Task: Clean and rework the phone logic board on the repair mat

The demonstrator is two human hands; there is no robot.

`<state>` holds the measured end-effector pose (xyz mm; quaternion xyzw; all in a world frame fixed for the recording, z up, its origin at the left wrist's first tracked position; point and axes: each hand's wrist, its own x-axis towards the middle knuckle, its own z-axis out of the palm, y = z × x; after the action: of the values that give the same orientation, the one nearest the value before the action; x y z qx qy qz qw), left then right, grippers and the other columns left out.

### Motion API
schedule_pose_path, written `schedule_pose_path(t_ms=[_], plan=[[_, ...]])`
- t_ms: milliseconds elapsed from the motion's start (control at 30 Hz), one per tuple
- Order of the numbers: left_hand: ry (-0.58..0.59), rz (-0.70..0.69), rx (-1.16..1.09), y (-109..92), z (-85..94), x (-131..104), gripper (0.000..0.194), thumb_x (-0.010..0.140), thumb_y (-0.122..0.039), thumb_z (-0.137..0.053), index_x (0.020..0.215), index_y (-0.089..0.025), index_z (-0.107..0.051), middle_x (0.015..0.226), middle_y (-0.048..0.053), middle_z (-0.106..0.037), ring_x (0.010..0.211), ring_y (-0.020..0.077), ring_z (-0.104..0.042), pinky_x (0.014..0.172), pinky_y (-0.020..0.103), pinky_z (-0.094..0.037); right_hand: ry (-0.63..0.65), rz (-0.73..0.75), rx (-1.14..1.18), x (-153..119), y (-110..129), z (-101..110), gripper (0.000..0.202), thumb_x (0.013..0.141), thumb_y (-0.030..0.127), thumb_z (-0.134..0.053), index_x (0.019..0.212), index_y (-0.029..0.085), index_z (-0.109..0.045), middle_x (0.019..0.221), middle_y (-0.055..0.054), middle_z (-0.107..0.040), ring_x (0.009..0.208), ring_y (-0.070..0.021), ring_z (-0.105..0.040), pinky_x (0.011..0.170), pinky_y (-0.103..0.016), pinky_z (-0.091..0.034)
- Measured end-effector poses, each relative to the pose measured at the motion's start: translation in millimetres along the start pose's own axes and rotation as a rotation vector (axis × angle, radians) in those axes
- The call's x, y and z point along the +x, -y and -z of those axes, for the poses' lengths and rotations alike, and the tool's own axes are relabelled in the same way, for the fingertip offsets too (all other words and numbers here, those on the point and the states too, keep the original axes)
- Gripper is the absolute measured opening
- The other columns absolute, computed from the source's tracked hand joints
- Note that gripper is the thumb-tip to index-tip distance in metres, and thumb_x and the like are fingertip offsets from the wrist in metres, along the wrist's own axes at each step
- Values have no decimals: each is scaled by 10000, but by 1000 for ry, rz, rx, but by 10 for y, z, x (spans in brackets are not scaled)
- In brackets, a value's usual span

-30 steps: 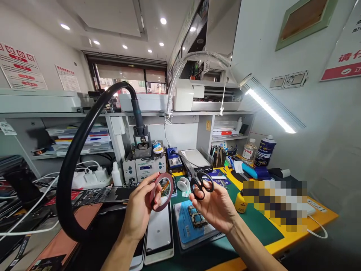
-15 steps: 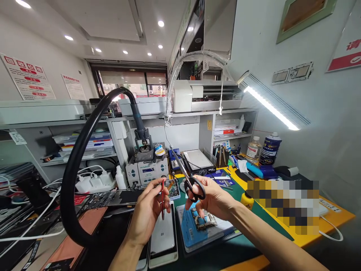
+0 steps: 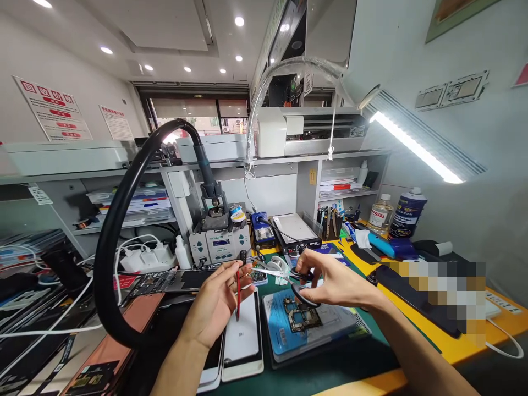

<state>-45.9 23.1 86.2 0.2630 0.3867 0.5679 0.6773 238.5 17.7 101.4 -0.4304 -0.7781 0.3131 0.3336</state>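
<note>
My left hand pinches a thin red strip-like tool, dark at its lower end, which hangs point down; it may be tweezers. In my right hand are black-handled scissors, fingers through the loops. Their blades point left and look slightly apart, the tips close to my left fingertips. Whether anything lies between the blades is too small to tell. Below my left hand lies a white phone. A phone circuit board rests on a blue-and-clear case beneath the scissors.
A black hose arches up on the left to a hot-air station. Behind my hands stand a soldering station and a flat heating plate. A lit lamp hangs at right, above a bottle and a spray can.
The scissors have swung from pointing up and away to pointing left at my left fingers. My right hand has turned with them. My left hand keeps its pinch on the red tool.
</note>
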Motion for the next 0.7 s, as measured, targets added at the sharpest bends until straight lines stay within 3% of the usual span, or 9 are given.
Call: schedule_pose_path(t_ms=[467,700], plan=[[16,-9,98,34,-50,-52,59,977,-141,-687,1035,-133,-689,1130,72,-764,811,137,-719,686,295,-637,94,-10,-208,-16,74,-10,321,812,301,-813,1089,223,-669,977,-7,-678,795,-173,-605,671,-261,-476],[43,-58,204,47,-62,-76,224,745,-210,-886,898,-125,-747,1220,148,-772,729,173,-712,520,288,-582,112,14,-293,-25,147,25,282,809,255,-795,1052,215,-657,899,8,-681,754,-164,-572,651,-262,-406]])
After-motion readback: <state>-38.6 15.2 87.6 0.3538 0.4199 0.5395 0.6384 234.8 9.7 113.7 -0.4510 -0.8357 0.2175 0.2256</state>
